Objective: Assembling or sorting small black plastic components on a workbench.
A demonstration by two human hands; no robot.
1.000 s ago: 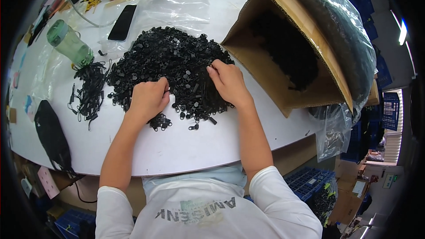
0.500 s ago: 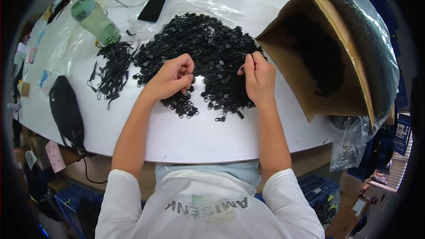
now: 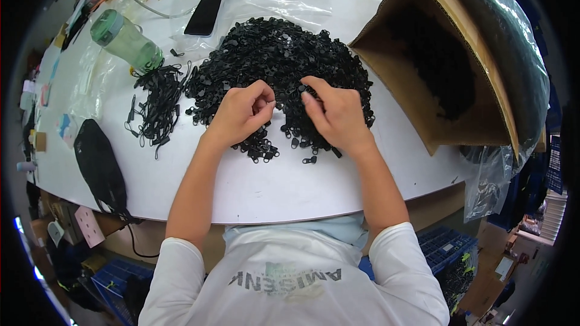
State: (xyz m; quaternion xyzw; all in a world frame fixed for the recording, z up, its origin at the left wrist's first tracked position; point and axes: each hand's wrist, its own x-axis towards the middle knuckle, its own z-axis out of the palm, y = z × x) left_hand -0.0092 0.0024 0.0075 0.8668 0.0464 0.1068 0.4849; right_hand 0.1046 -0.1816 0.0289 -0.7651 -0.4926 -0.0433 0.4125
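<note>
A large heap of small black zipper-pull-like pieces (image 3: 272,48) covers the middle of the white table. My left hand (image 3: 241,115) is at the near left of the heap, fingers curled and thumb pressed against them; whatever it pinches is too small to make out. Facing it, my right hand (image 3: 341,118) reaches over the heap's near side with thumb and forefinger apart, their tips by the black pieces. A few loose pieces (image 3: 310,160) lie at the heap's near edge. Left of the heap is a smaller pile of black looped cords (image 3: 158,102).
A tilted cardboard box (image 3: 393,84) with dark contents stands right, plastic sheeting (image 3: 513,42) behind it. A green-tinted bottle (image 3: 130,42) and black phone (image 3: 204,12) are at the far left. A black cloth pouch (image 3: 96,160) lies at the left table edge.
My right hand has moved left toward my left hand, and its thumb and forefinger have spread apart. My left hand stays pinched at about the same part of the heap. The view has shifted slightly.
</note>
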